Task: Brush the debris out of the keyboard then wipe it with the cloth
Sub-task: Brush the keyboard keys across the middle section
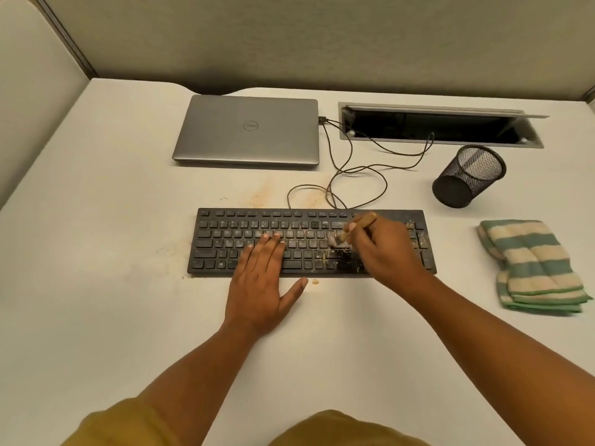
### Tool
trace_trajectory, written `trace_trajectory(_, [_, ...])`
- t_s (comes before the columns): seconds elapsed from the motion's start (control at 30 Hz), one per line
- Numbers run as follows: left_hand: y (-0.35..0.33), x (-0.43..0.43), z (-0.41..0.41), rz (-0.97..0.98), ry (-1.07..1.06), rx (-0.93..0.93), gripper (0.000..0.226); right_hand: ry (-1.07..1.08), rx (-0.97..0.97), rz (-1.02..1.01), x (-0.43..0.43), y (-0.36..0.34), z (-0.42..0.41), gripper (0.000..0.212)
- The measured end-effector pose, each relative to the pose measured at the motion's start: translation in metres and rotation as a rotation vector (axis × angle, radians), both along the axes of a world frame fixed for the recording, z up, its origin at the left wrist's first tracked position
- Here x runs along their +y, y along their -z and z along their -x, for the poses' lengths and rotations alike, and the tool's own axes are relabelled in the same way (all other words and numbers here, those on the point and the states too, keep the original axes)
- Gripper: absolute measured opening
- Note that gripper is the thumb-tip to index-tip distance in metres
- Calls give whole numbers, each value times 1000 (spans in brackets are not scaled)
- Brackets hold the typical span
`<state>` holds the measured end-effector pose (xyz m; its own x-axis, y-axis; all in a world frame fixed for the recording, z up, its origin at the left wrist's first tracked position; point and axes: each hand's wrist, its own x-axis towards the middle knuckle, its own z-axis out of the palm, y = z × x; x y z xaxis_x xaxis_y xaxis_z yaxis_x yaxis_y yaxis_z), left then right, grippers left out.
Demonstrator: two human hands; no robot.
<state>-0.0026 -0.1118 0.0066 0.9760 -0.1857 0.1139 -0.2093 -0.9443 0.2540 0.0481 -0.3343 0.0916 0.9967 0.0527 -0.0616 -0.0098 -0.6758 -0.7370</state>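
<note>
A black keyboard lies across the middle of the white desk, with tan crumbs scattered over its right half. My right hand grips a small wooden-handled brush, whose bristles touch the keys right of centre. My left hand lies flat on the keyboard's lower middle, fingers spread over the keys and thumb on the desk. A folded green-and-cream striped cloth rests on the desk to the right of the keyboard.
A closed silver laptop lies behind the keyboard. Thin cables loop from it to an open cable hatch. A black mesh cup lies tilted at right. Crumb dust and a crumb mark the desk.
</note>
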Motion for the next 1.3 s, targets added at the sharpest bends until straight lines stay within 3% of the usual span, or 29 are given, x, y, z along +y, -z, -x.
trace_trajectory(0.2, [0,1,-1,17,7,23,78,111,-52,-82,1,-1,-2,31])
trace_trajectory(0.33, [0,1,-2,27,12,32,79,74,80,-112,8,0,1,28])
trace_trajectory(0.7, [-1,2,-1,32,17,42,80,150,94,-191,13,-7,-3,30])
trace_trajectory(0.9, [-1,2,0,41,15,38,79,40,235,-23,21,-12,-15,32])
trace_trajectory(1.03, [-2,2,0,45,14,35,78,102,147,-59,20,-19,-15,32])
trace_trajectory(1.17, [-3,2,1,48,13,38,79,25,197,47,20,-15,-8,33])
trace_trajectory(1.3, [-2,2,0,49,14,40,79,68,102,-68,27,-17,0,30])
